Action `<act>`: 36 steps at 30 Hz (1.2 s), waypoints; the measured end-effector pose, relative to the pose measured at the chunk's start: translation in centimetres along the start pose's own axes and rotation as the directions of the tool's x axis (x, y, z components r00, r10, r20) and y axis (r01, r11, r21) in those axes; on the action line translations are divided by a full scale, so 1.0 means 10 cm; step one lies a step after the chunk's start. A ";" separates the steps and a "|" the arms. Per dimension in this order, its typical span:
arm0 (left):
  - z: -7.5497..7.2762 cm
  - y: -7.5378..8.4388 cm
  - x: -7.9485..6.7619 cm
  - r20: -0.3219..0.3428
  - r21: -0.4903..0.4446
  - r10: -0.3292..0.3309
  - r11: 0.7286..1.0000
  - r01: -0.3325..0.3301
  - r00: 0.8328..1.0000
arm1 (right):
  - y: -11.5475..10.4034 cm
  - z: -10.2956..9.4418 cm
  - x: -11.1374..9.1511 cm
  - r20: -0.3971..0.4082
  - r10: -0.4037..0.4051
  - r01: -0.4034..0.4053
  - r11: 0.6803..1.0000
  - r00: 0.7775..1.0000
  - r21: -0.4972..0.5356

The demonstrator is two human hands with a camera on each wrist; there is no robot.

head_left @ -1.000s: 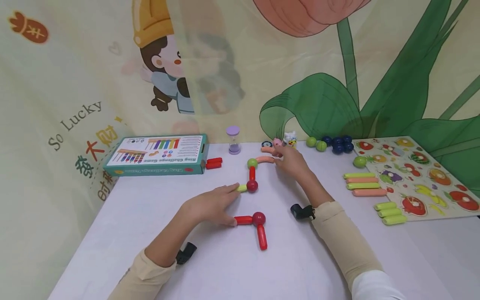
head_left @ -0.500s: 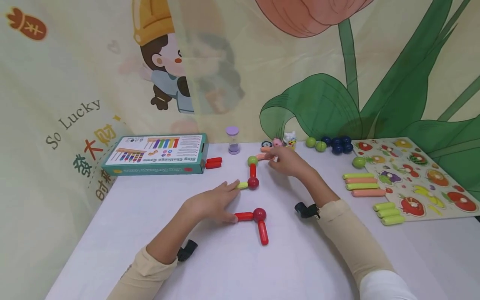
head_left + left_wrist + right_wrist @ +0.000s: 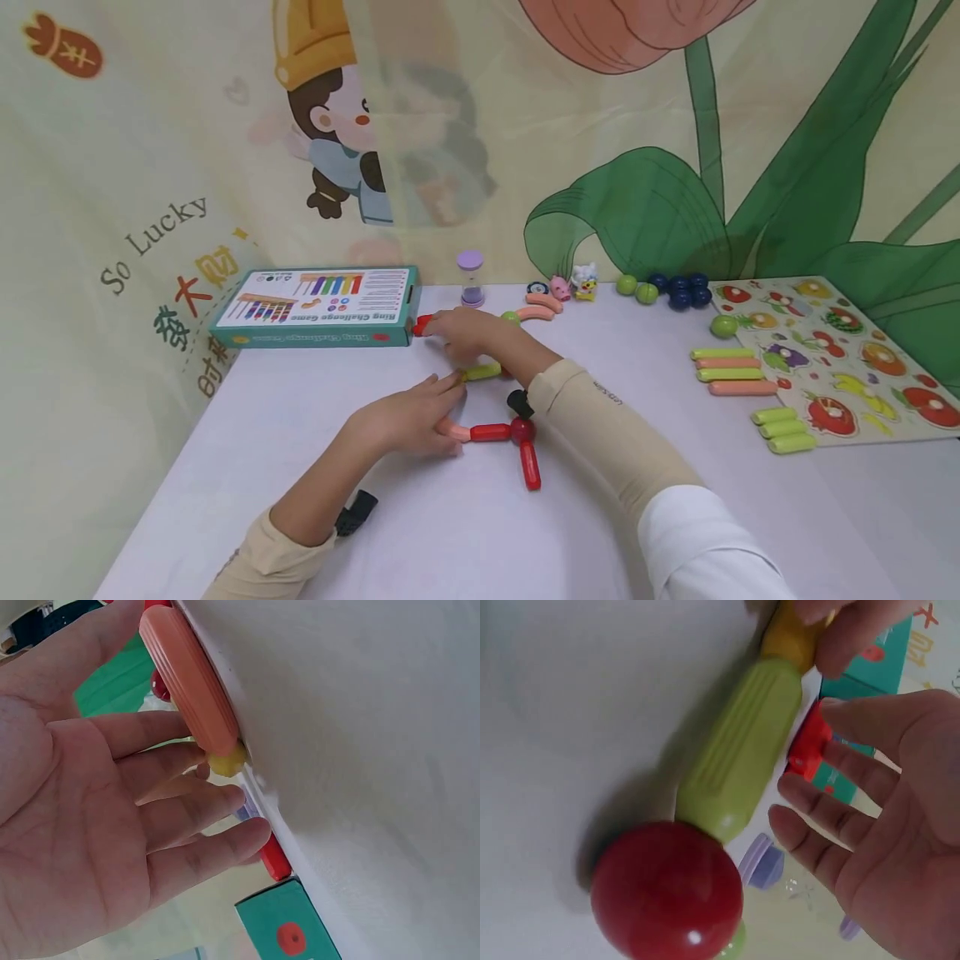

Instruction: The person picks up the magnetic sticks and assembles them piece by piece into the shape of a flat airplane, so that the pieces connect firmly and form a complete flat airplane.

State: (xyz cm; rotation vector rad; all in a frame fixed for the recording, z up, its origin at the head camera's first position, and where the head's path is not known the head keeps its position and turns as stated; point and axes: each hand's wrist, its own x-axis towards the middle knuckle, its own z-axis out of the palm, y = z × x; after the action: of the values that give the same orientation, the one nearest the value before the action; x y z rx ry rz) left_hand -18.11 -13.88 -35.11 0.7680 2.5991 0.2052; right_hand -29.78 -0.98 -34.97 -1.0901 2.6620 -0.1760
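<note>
My left hand (image 3: 405, 417) rests low on the table, fingers fairly straight, touching a yellow piece (image 3: 227, 761) and a curved salmon rod (image 3: 191, 679). From the salmon rod a red rod (image 3: 491, 432) runs to a red ball (image 3: 522, 431), where a second red rod (image 3: 531, 467) branches toward the near side. A light green rod (image 3: 739, 746) joins the yellow piece to another red ball (image 3: 667, 892). My right hand (image 3: 468, 329) reaches across to loose red rods (image 3: 810, 742) by the box. Its thumb and fingers stand apart, with no firm hold visible.
A green game box (image 3: 315, 308) lies at the back left beside an hourglass (image 3: 471, 279). Curved salmon rods (image 3: 536, 312), a green ball (image 3: 512, 319) and small figurines (image 3: 560, 288) are behind. Dark blue balls (image 3: 679, 293), straight rods (image 3: 742, 387) and a fruit board (image 3: 847, 358) are at right.
My right hand has left the curved salmon rod by the green ball and moved left to the red rods. My left hand has shifted slightly, exposing another salmon rod beneath it.
</note>
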 end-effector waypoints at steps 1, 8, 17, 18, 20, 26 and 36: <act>0.00 0.01 0.00 -0.001 0.001 0.006 1.000 -0.006 1.000 | -0.02 0.01 0.01 -0.008 0.006 -0.006 1.000 1.000 -0.029; 0.00 0.03 0.02 0.000 -0.006 0.014 1.000 -0.014 1.000 | -0.05 0.01 0.01 -0.029 0.054 -0.056 0.995 0.998 -0.084; -0.02 0.06 0.00 0.001 0.005 0.002 1.000 -0.002 1.000 | 0.08 0.06 -0.03 0.000 0.133 -0.133 0.991 0.991 0.023; -0.02 0.06 0.00 0.000 0.009 0.003 1.000 -0.003 1.000 | 0.10 0.07 -0.03 -0.003 0.128 -0.128 0.991 0.992 0.033; -0.01 0.06 0.00 -0.002 0.008 0.004 1.000 -0.004 1.000 | 0.12 0.08 -0.04 -0.015 0.115 -0.114 0.992 0.993 0.056; 0.00 0.06 0.02 -0.002 0.015 0.003 1.000 -0.003 1.000 | 0.27 0.04 -0.23 -0.097 0.107 -0.087 0.978 0.990 0.190; 0.01 0.06 0.02 -0.013 0.015 -0.016 1.000 0.016 1.000 | 1.26 -0.04 -1.16 -0.351 0.368 -0.262 0.913 0.861 0.312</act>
State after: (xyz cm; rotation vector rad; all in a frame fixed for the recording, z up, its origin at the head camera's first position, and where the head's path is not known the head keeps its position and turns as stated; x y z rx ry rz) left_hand -17.88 -13.25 -35.06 0.7535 2.6205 0.1860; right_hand -30.43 16.14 -34.97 -0.5637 3.0176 -0.7284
